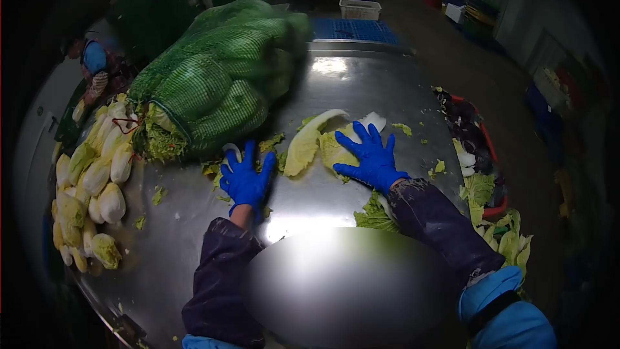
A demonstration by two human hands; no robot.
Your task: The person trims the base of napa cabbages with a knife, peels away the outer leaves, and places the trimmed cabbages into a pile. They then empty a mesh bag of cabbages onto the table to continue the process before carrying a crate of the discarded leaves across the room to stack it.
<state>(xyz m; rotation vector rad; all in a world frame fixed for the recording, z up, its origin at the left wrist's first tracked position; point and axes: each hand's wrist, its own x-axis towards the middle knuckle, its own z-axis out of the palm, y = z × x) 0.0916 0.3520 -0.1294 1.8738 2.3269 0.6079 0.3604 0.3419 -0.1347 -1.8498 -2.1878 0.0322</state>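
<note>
Both my hands wear blue gloves. My left hand (245,180) is spread, fingers apart, over small green leaf scraps (212,169) on the metal table (323,200). My right hand (369,157) lies with fingers spread over a pale yellow-green cabbage leaf (332,151), partly hiding it. A curved cabbage leaf (303,147) with a thick white rib lies between my hands. Beyond my left hand rests a green mesh sack (213,84) full of cabbage heads. A green leaf (376,215) lies below my right wrist, partly behind the sleeve.
Trimmed pale cabbage heads (97,181) are piled along the left edge. At the right edge stands a red crate (494,155) with leaves and dark scraps; more leaves (513,246) hang nearby. A person (100,68) is at the far left. A blue pallet (355,30) lies beyond the table.
</note>
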